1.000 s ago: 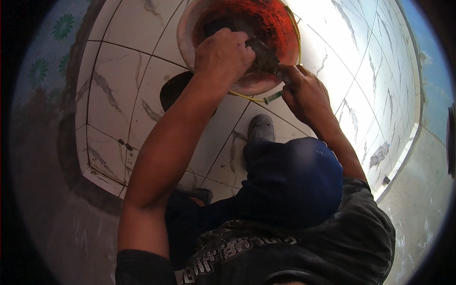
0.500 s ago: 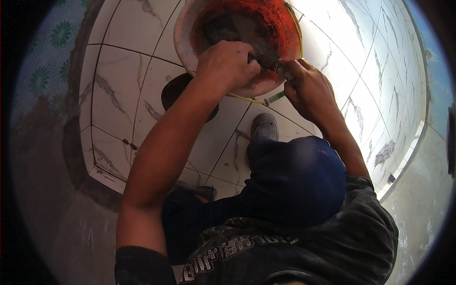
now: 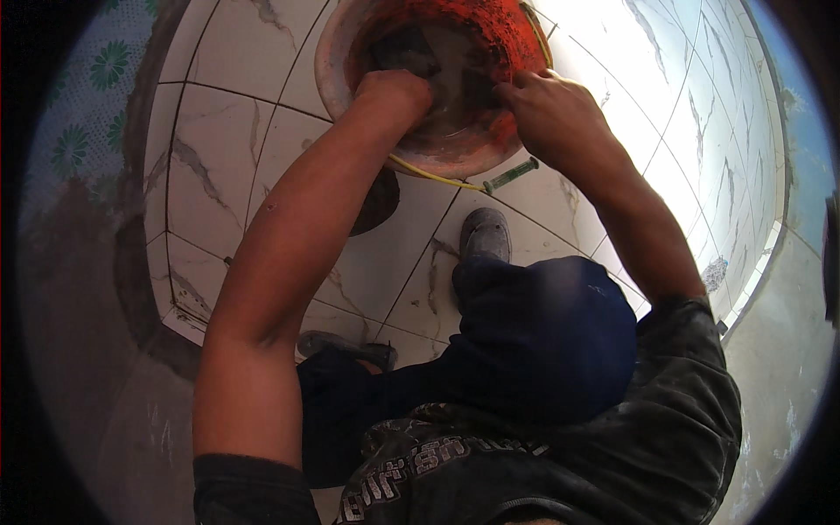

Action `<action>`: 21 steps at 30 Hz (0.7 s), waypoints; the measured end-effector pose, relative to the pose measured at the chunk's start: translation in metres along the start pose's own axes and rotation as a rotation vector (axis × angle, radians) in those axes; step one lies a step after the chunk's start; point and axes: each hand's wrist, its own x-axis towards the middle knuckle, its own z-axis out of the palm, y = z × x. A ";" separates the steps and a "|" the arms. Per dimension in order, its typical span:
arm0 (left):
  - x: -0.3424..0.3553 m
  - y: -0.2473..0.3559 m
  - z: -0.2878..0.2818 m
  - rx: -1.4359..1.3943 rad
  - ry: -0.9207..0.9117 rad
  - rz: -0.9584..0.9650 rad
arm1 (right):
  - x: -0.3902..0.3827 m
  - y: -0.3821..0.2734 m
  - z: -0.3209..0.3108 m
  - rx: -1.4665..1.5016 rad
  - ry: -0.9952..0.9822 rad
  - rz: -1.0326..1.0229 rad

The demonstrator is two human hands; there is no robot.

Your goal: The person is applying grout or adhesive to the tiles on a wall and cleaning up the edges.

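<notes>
An orange-red, worn basin [image 3: 464, 160] with murky water stands on the tiles in front of me. My left hand [image 3: 395, 94] reaches over its near left rim, fingers bent down inside and mostly hidden. On the right side, my right hand [image 3: 556, 109] is curled with its fingertips pinched together over the basin's inner wall. Between the hands, low in the basin, shows a dark, wet patch [image 3: 479, 94]; whether it is in my fingers cannot be made out. A dark flat piece [image 3: 404, 52] lies in the water beyond my left hand.
A yellow cord [image 3: 437, 178] runs round the basin's near side to a green ribbed handle [image 3: 512, 175] on the floor. Partly behind my left forearm is a dark round thing [image 3: 378, 203]. My shoe [image 3: 486, 234] stands close to the basin. Patterned green sheeting [image 3: 96, 96] lies far left.
Both hands were close together over the near rim, gripping a dark, wet strip between them. They have moved apart; the left has gone down into the basin and the right up along its side.
</notes>
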 end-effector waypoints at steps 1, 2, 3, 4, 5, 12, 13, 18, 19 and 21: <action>0.002 0.002 -0.001 0.037 -0.100 0.002 | 0.010 0.001 -0.001 -0.050 -0.144 -0.022; 0.002 0.002 -0.001 0.036 -0.101 -0.001 | 0.016 0.001 -0.005 -0.049 -0.144 -0.026; 0.003 0.003 -0.002 0.038 -0.137 -0.013 | 0.021 0.001 -0.010 -0.059 -0.106 -0.028; 0.003 0.004 -0.001 0.040 -0.173 -0.026 | 0.025 0.000 -0.012 -0.069 -0.068 -0.031; 0.005 0.006 -0.001 0.039 -0.166 -0.031 | 0.031 0.001 -0.012 -0.074 -0.062 -0.035; 0.013 0.013 0.012 0.212 -0.246 -0.018 | 0.047 -0.007 -0.034 -0.105 -0.158 -0.036; 0.014 0.012 0.013 0.274 -0.238 0.052 | 0.047 -0.011 -0.037 -0.131 -0.085 -0.023; 0.014 0.023 0.013 0.086 -0.309 -0.024 | 0.048 0.012 -0.017 -0.087 -0.133 -0.020; 0.015 0.024 0.014 0.056 -0.308 -0.037 | 0.050 0.018 -0.009 -0.091 -0.174 -0.028; 0.015 0.016 0.024 0.053 -0.182 -0.029 | 0.053 0.014 -0.002 -0.080 -0.218 -0.024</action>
